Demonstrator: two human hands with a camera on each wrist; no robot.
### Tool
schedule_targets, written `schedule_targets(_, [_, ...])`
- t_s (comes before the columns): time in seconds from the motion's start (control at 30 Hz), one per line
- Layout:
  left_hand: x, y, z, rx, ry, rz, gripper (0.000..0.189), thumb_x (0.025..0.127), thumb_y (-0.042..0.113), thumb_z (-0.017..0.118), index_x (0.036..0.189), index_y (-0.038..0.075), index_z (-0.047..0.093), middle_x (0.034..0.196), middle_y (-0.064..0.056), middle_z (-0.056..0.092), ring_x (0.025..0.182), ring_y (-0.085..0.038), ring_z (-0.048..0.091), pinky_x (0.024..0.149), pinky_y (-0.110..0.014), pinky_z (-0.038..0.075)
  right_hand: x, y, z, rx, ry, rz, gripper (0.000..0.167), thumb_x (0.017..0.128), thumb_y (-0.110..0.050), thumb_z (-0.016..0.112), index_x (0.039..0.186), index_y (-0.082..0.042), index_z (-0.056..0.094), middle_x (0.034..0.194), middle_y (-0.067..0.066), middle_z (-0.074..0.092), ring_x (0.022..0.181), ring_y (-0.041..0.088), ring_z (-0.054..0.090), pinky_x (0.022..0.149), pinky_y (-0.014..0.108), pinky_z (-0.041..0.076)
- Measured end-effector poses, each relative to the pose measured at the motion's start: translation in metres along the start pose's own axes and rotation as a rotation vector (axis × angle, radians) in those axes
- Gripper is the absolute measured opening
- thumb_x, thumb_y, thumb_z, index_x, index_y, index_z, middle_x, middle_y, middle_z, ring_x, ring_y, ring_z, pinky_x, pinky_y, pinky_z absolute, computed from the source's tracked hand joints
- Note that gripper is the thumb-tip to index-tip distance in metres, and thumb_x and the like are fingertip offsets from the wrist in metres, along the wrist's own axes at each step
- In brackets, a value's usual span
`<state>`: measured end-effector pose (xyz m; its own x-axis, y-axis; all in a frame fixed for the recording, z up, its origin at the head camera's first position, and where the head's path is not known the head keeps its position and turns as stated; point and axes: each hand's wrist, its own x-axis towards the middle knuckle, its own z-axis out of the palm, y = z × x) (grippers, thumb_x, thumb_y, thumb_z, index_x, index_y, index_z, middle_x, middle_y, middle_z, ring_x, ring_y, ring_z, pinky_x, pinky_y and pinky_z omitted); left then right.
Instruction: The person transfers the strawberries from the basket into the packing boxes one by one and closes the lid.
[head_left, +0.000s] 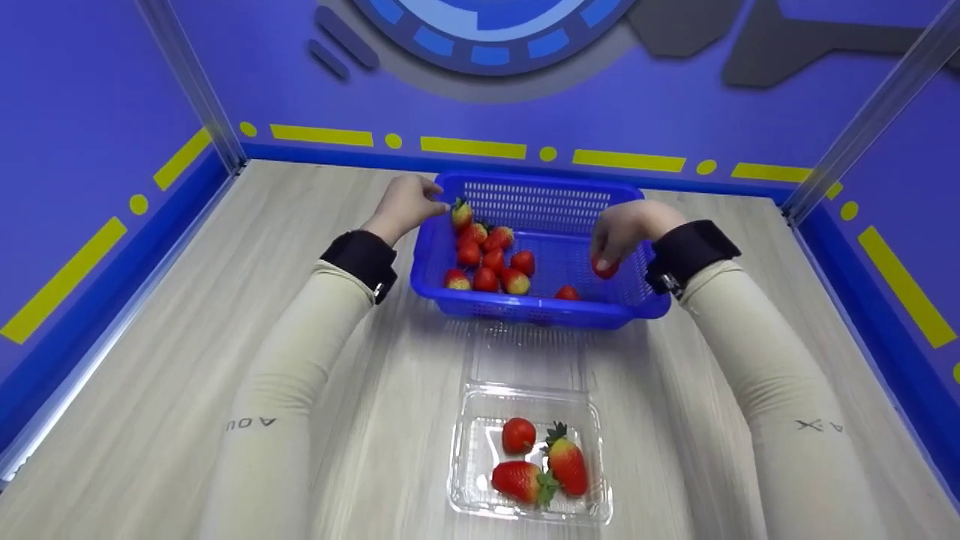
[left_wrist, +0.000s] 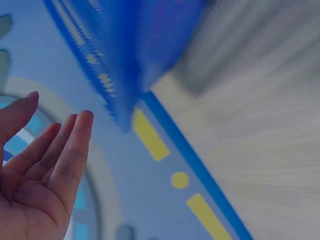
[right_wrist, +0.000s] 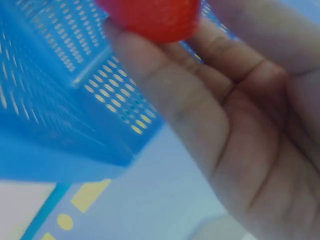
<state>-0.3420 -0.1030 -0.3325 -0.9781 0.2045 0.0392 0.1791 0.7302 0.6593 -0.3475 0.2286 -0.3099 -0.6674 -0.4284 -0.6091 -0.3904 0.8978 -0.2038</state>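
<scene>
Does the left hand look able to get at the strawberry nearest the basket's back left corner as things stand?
Probably yes: the left hand looks empty, its fingertips right beside that strawberry at the blue basket, and nothing visible seems to block the way.

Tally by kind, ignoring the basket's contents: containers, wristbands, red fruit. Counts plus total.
Basket: 1
Clear box: 1
Wristbands: 2
Red fruit: 4 (3 in the box, 1 in the right hand)
Total: 8
</scene>
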Motion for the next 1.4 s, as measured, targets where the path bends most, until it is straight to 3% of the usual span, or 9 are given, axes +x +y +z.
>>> schedule_targets(0.17, [-0.015, 0.017, -0.004, -0.039, -0.059, 0.071, 0.039, 0.097, 0.011, 0.066, 0.132, -0.007, 0.064, 0.133, -0.026, 0.067, 0.123, -0.037, 0.066, 0.106, -0.045, 0.055, -0.021, -0.004, 0.001, 0.02, 0.143, -0.113, 0.025, 0.093, -0.014, 0.074, 0.112, 0.001, 0.071, 0.101, 0.013, 0.073, 0.092, 0.02, 0.064, 0.085, 0.037, 0.056])
schedule_targets(0.4, [-0.056, 0.035, -0.003, -0.049, -0.131, 0.115, 0.038, 0.097, 0.013, 0.071, 0.13, -0.005, 0.066, 0.126, -0.023, 0.071, 0.119, -0.035, 0.069, 0.104, -0.044, 0.056, -0.052, -0.018, 0.024, 0.128, 0.369, -0.246, 0.028, 0.092, -0.009, 0.076, 0.117, 0.002, 0.07, 0.104, 0.018, 0.073, 0.099, 0.029, 0.067, 0.089, 0.045, 0.058])
schedule_targets(0.53, [-0.082, 0.035, 0.003, -0.049, -0.18, 0.148, 0.035, 0.095, 0.01, 0.072, 0.126, -0.006, 0.069, 0.12, -0.024, 0.074, 0.112, -0.035, 0.071, 0.1, -0.044, 0.058, -0.062, -0.025, 0.048, 0.167, 0.464, -0.333, 0.027, 0.089, -0.007, 0.078, 0.114, 0.002, 0.072, 0.106, 0.017, 0.075, 0.101, 0.03, 0.07, 0.09, 0.045, 0.059])
schedule_targets(0.83, [-0.132, 0.027, 0.027, -0.043, -0.268, 0.151, 0.035, 0.092, 0.013, 0.076, 0.121, -0.006, 0.072, 0.111, -0.021, 0.077, 0.101, -0.031, 0.074, 0.09, -0.04, 0.062, -0.073, -0.043, 0.109, 0.171, 0.604, -0.478, 0.03, 0.086, -0.009, 0.08, 0.114, 0.0, 0.072, 0.11, 0.016, 0.076, 0.099, 0.031, 0.071, 0.09, 0.05, 0.061])
schedule_targets(0.97, [-0.146, 0.016, 0.042, -0.062, -0.307, 0.113, 0.035, 0.091, 0.014, 0.078, 0.119, -0.007, 0.072, 0.109, -0.02, 0.078, 0.1, -0.03, 0.076, 0.088, -0.039, 0.062, -0.075, -0.051, 0.134, 0.224, 0.611, -0.569, 0.03, 0.085, -0.009, 0.081, 0.113, -0.001, 0.072, 0.112, 0.016, 0.075, 0.104, 0.033, 0.071, 0.09, 0.046, 0.062])
schedule_targets(1.17, [-0.162, 0.005, 0.059, -0.074, -0.358, 0.074, 0.04, 0.089, 0.013, 0.079, 0.121, -0.01, 0.07, 0.1, -0.019, 0.079, 0.091, -0.028, 0.077, 0.076, -0.03, 0.061, -0.077, -0.063, 0.163, 0.339, 0.497, -0.643, 0.03, 0.086, -0.004, 0.079, 0.114, 0.0, 0.07, 0.112, 0.017, 0.073, 0.105, 0.033, 0.07, 0.09, 0.038, 0.064])
schedule_targets(1.4, [-0.175, -0.003, 0.073, -0.1, -0.436, 0.007, 0.054, 0.088, 0.017, 0.081, 0.128, -0.014, 0.063, 0.091, -0.018, 0.08, 0.079, -0.02, 0.076, 0.068, -0.022, 0.056, -0.081, -0.076, 0.195, 0.295, 0.473, -0.678, 0.029, 0.083, -0.008, 0.081, 0.109, -0.006, 0.071, 0.108, 0.01, 0.074, 0.101, 0.024, 0.07, 0.089, 0.031, 0.062])
